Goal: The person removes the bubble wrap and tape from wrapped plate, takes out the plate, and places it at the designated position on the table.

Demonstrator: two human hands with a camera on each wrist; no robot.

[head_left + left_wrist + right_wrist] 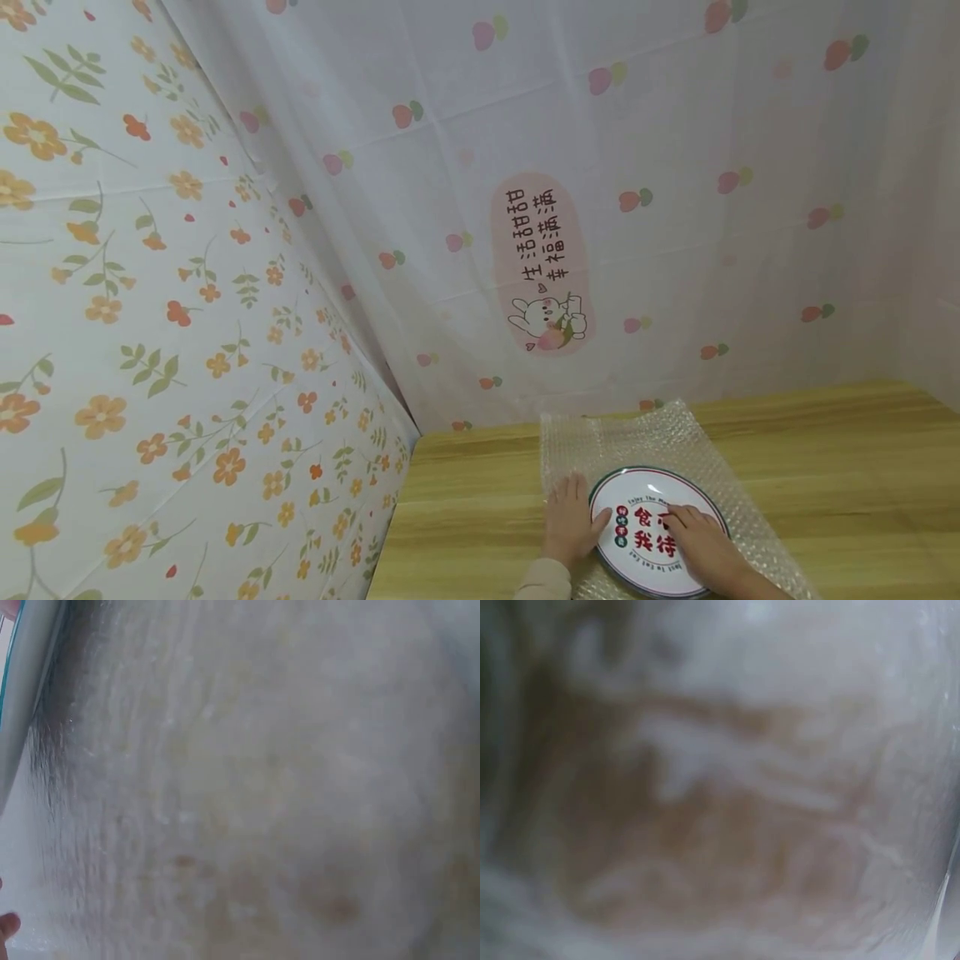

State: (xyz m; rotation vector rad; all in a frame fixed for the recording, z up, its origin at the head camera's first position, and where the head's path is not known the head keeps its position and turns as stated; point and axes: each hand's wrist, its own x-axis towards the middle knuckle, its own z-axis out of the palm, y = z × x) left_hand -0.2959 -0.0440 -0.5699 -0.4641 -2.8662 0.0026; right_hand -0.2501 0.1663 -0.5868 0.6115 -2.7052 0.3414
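Note:
A round white plate (636,496) with a dark green rim, a red line and red printed characters lies face up on a sheet of bubble wrap (592,446). My left hand (572,518) rests at the plate's left side, fingers straight on the wrap and thumb over the rim. Across the right part of the plate lies my right hand (703,543), its fingertips touching the printed face. In the left wrist view the plate's edge (28,682) shows at top left, above blurred wrap (225,765). The right wrist view holds mostly blurred bubble wrap (907,772).
The bubble wrap spreads over a wood-grain table (465,508) and reaches its back edge. A white curtain (675,267) with fruit prints and a pink rabbit picture hangs behind. A flower-patterned cloth (187,375) bounds the left side.

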